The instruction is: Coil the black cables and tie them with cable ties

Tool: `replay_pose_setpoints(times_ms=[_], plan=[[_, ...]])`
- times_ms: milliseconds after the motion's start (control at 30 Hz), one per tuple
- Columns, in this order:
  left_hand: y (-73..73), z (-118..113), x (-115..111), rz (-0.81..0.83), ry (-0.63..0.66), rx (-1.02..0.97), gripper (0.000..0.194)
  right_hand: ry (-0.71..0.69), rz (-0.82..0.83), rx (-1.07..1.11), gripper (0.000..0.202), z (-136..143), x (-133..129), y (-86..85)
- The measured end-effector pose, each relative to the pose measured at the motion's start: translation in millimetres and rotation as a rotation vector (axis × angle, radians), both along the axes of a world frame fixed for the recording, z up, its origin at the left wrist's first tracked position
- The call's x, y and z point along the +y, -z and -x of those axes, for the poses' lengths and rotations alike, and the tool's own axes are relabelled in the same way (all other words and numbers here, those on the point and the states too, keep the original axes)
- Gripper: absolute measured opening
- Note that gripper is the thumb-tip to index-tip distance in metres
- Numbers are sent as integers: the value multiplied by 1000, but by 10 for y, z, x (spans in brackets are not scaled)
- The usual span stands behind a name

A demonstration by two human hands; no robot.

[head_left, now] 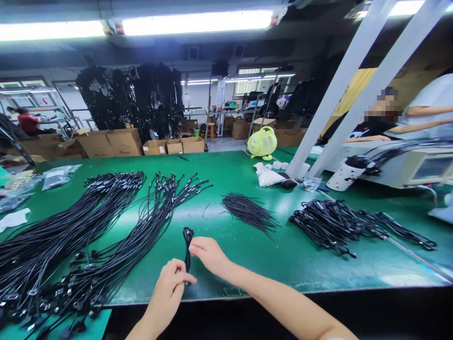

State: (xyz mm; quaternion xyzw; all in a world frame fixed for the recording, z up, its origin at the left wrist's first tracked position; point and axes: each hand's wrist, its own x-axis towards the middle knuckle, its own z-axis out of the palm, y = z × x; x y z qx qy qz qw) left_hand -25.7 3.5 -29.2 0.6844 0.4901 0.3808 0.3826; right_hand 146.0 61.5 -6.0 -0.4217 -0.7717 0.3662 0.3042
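A folded black cable (pixel 187 236) stands up between my two hands, over the front edge of the green table. My left hand (pixel 170 284) is closed around its lower part, with the index finger reaching across to the right. Against its right side, my right hand (pixel 209 254) pinches the bundle higher up; a thin tie in those fingertips cannot be made out. Beyond the hands lies a pile of short, thin black ties (pixel 247 212). Long straight cables with connectors form one large bunch (pixel 81 208) and a smaller bunch (pixel 152 217) to the left.
Folded cable bundles (pixel 323 222) are heaped on the right of the green table (pixel 219 177). Behind them are a white patterned cup (pixel 345 175), slanting white posts (pixel 339 89) and a machine (pixel 399 163). A green fan (pixel 262 143) sits at the far edge. Co-workers are at the right.
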Motion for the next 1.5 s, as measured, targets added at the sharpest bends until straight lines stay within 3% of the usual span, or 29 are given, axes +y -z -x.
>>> replay_pose_setpoints(times_ms=[100, 200, 267, 333, 400, 500, 567, 667, 733, 767, 867, 967, 1100, 1233, 1300, 1367, 1433, 1500], plan=[[2, -29, 34, 291, -76, -266, 34, -145, -304, -211, 15, 11, -156, 53], [-129, 2, 68, 443, -152, -574, 54, -360, -395, -380, 11, 63, -266, 133], [-210, 30, 50, 371, -131, -529, 59, -303, -362, -431, 12, 58, -250, 154], [-212, 20, 15, 256, -152, -403, 46, -168, -319, -428, 16, 23, -180, 153], [-117, -44, -23, 214, -223, -364, 34, -65, -304, -376, 21, -12, -112, 147], [101, -202, -89, 315, -210, -483, 52, 2, -286, -189, 27, -8, -98, 147], [201, -306, -125, 344, -170, -530, 52, 14, -157, 8, 29, 26, -135, 169], [235, -416, -134, 262, -215, -514, 47, -23, 253, 270, 35, 49, -184, 261], [217, -454, -111, 253, -230, -531, 43, -69, 463, 326, 40, 5, -195, 328], [205, -466, -94, 269, -232, -561, 42, -76, 494, 323, 43, -38, -198, 352], [180, -498, -39, 328, -258, -651, 38, 55, 280, 258, 39, -209, -221, 365], [177, -568, -14, 346, -208, -572, 32, 234, 20, 211, 30, -350, -259, 324], [194, -737, -30, 458, -50, -547, 32, 298, -95, 32, 27, -467, -252, 289], [176, -876, -35, 585, -69, -702, 50, 342, -289, -239, 42, -627, -208, 300], [138, -894, -34, 698, -27, -732, 51, 314, -370, -252, 46, -725, -176, 324], [79, -880, -44, 824, 54, -756, 48, 172, -394, -137, 44, -820, -134, 350], [11, -856, -67, 930, 144, -774, 43, -15, -338, 68, 45, -884, -101, 368], [-43, -852, -89, 1006, 179, -788, 39, -103, -211, 275, 44, -893, -106, 373]])
